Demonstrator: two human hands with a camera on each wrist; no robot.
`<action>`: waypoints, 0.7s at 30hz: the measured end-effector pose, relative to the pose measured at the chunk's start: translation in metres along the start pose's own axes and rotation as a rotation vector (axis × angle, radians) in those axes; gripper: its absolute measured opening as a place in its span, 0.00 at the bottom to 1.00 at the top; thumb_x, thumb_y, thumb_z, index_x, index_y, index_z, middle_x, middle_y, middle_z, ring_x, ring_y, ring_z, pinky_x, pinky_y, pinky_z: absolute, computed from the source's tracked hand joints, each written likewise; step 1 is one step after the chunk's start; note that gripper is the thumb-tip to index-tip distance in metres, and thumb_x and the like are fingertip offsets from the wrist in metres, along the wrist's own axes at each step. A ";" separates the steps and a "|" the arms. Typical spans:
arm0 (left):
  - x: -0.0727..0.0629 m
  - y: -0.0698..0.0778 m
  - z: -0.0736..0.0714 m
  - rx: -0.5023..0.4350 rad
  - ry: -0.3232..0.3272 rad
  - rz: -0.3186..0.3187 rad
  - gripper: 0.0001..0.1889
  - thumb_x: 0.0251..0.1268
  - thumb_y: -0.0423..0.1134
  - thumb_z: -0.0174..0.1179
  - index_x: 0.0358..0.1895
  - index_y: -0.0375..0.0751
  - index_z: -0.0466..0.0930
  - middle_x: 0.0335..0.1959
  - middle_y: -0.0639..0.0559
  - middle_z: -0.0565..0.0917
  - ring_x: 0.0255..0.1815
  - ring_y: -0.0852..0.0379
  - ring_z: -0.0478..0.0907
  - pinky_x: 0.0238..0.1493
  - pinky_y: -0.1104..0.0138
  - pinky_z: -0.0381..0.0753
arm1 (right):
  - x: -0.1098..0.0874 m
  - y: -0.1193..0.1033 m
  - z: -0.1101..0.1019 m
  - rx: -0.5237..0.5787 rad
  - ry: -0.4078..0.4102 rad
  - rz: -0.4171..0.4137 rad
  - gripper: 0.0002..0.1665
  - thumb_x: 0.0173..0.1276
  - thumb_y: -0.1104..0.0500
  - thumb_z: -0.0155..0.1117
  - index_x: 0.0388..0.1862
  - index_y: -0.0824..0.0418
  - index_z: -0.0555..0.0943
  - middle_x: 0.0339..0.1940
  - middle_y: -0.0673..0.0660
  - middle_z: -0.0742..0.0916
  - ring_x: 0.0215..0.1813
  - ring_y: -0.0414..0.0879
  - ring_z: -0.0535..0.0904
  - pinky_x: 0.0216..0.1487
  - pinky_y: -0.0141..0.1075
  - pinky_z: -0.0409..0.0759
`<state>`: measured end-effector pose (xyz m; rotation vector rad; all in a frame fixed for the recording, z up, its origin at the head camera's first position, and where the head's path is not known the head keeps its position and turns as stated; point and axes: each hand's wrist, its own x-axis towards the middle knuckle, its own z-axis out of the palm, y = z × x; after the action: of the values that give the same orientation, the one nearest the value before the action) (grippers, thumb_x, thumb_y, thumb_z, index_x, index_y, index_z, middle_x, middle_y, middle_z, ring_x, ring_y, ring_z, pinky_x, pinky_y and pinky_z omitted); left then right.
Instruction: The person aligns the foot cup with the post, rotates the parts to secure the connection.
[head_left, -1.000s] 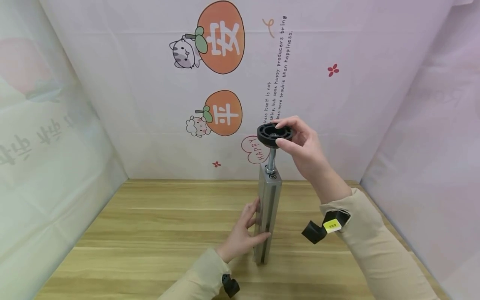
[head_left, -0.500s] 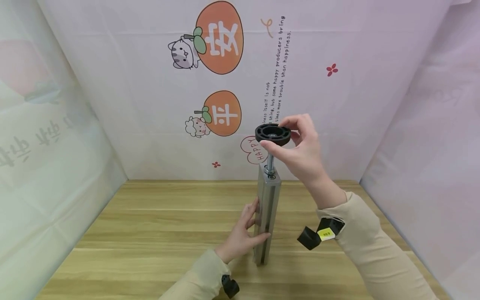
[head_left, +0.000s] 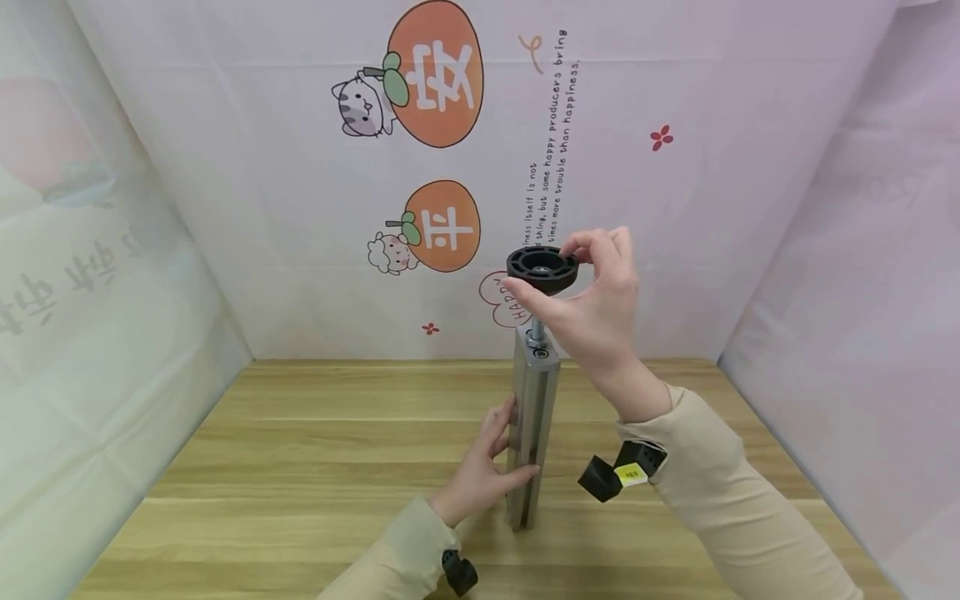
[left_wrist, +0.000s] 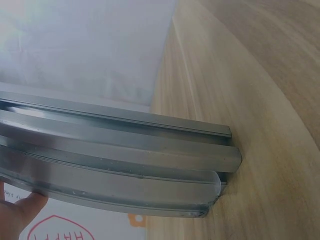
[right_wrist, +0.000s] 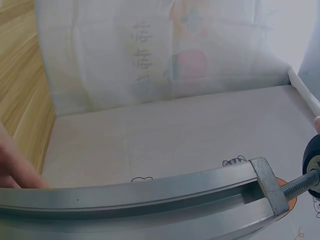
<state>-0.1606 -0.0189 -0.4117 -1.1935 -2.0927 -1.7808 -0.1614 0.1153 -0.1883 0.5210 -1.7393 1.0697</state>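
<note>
A silver slotted aluminium profile (head_left: 531,433) stands upright on the table, its lower end on the wood. From its top end rises a threaded bolt (right_wrist: 300,185), which carries a round black levelling foot (head_left: 543,268) with a ribbed, hollow face turned up. My left hand (head_left: 480,475) grips the profile at about mid-height, thumb on the near side and fingers on the far side. With thumb and fingers on opposite sides of its rim, my right hand (head_left: 600,308) holds the black foot. The left wrist view shows the profile's slots and its end against the table.
The wood-grain table (head_left: 337,450) extends around the profile. Behind it hangs a white cloth (head_left: 300,208) printed with cartoons and lettering, and pale cloth walls stand at left and right.
My right hand has turned around the black foot, its thumb sweeping left along the near rim and the wrist moving left. The left hand and profile have stayed nearly still.
</note>
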 end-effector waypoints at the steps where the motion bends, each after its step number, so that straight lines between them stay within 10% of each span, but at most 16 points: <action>1: 0.000 0.000 0.000 0.002 0.001 0.000 0.51 0.56 0.27 0.65 0.77 0.51 0.40 0.61 0.41 0.62 0.60 0.60 0.60 0.59 0.56 0.75 | 0.000 0.000 0.000 0.001 0.003 -0.008 0.31 0.36 0.59 0.83 0.31 0.71 0.71 0.33 0.54 0.69 0.43 0.44 0.66 0.47 0.33 0.68; 9: -0.001 -0.002 0.000 0.005 0.003 0.002 0.50 0.56 0.27 0.65 0.77 0.51 0.41 0.59 0.41 0.63 0.59 0.60 0.61 0.59 0.56 0.75 | -0.004 0.007 -0.002 0.116 0.032 -0.023 0.29 0.49 0.50 0.71 0.35 0.74 0.72 0.33 0.54 0.74 0.43 0.38 0.66 0.48 0.32 0.67; 14: -0.001 -0.001 -0.001 0.004 -0.003 -0.012 0.51 0.56 0.27 0.65 0.77 0.52 0.41 0.60 0.42 0.63 0.60 0.60 0.62 0.61 0.55 0.73 | -0.004 0.019 -0.002 0.473 -0.016 0.083 0.13 0.56 0.60 0.53 0.38 0.68 0.73 0.37 0.47 0.74 0.42 0.39 0.69 0.47 0.31 0.70; 21: 0.000 0.001 -0.001 -0.007 -0.006 -0.056 0.51 0.56 0.28 0.65 0.77 0.55 0.41 0.61 0.42 0.62 0.61 0.58 0.61 0.62 0.55 0.71 | 0.006 0.047 -0.008 1.162 -0.481 0.438 0.19 0.67 0.58 0.40 0.53 0.54 0.72 0.48 0.53 0.79 0.51 0.43 0.75 0.57 0.34 0.71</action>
<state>-0.1603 -0.0200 -0.4111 -1.1554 -2.1452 -1.8120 -0.1944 0.1467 -0.2017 1.2019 -1.4871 2.4341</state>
